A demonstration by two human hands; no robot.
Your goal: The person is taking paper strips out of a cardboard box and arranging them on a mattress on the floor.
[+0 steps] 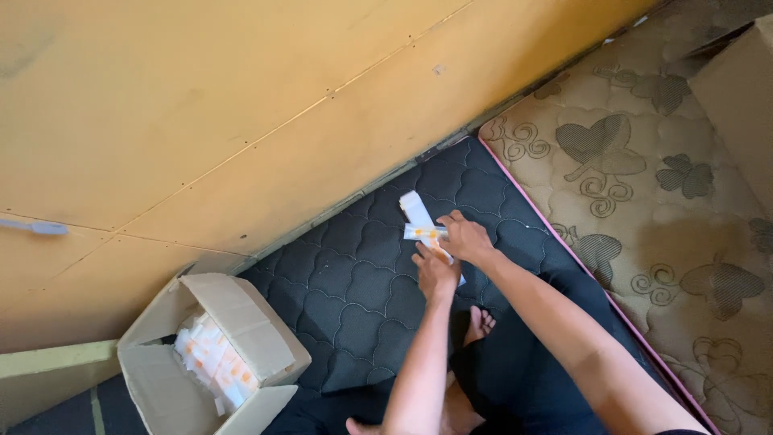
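2 hands point(451, 254) fold white packets point(423, 221) on a dark mattress point(354, 282).

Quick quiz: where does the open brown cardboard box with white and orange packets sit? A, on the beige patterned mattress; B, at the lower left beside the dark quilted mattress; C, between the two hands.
B: the open brown cardboard box sits at the lower left by the dark quilted mattress, apart from both hands.

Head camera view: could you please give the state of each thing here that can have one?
Cardboard box: flaps open, white packets inside.
White packets: crossed, held on the dark quilted mat.
Left hand: gripping the packets.
Right hand: gripping the packets.
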